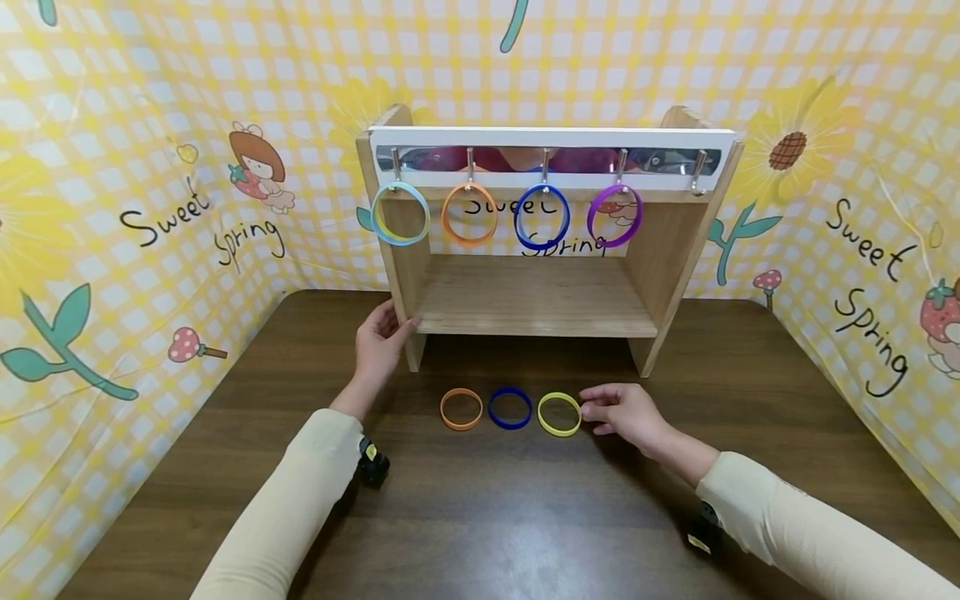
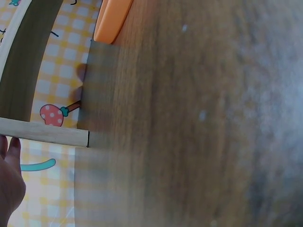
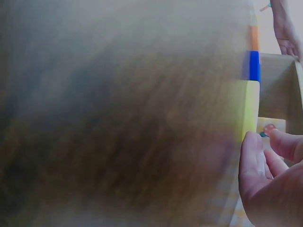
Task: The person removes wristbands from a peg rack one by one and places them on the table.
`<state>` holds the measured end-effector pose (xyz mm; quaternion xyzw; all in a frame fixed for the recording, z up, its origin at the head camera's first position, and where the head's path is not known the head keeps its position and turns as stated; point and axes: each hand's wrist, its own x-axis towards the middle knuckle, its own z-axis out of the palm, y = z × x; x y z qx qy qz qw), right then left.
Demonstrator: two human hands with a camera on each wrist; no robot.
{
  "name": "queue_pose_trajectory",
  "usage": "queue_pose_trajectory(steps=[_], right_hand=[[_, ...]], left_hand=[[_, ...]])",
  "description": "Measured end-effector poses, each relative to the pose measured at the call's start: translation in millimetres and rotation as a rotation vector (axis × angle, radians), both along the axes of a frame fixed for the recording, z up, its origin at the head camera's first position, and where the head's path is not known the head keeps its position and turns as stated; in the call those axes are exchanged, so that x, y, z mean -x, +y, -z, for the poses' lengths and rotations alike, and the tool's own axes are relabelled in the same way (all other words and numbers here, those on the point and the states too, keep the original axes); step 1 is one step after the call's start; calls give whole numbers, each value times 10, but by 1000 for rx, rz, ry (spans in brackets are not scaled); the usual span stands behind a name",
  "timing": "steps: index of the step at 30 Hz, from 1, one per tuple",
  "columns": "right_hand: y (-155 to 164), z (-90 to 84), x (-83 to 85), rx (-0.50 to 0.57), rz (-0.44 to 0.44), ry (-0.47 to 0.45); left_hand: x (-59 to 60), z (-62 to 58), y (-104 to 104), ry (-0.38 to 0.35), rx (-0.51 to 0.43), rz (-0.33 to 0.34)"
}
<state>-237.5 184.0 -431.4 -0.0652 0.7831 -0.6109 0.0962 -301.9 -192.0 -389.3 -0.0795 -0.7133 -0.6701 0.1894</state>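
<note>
My left hand (image 1: pixel 378 346) holds the left side panel of a wooden shelf rack (image 1: pixel 536 292), its thumb over the panel's front edge. On the table my right hand (image 1: pixel 626 417) is at the right edge of a yellow wristband (image 1: pixel 559 433), thumb and fingers apart. In the right wrist view a fingertip meets the end of this band, and the thumb stands off it. Left of it lie a dark blue wristband (image 1: pixel 510 427) and an orange wristband (image 1: pixel 461 428), in a row before the rack.
Metal hooks line the rack's white top rail (image 1: pixel 555 137). From them hang a light blue band (image 1: pixel 428 225) with some yellow behind it, an orange band (image 1: pixel 445 223), a blue band (image 1: pixel 543 247) and a purple band (image 1: pixel 639 225). The rightmost hook (image 1: pixel 700 171) bears no band. Patterned cloth surrounds the table.
</note>
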Motion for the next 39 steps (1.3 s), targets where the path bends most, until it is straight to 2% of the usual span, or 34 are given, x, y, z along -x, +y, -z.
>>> queue_pose_trajectory(steps=[15, 24, 31, 39], right_hand=[[123, -289, 41, 70, 77, 129], [137, -600, 101, 220, 116, 205], [169, -836, 137, 347, 109, 277], [155, -1035, 169, 463, 113, 299]], left_hand=[[19, 16, 8, 20, -8, 1], [16, 24, 2, 11, -2, -7], [16, 21, 6, 16, -15, -6], [20, 27, 4, 16, -12, -11]])
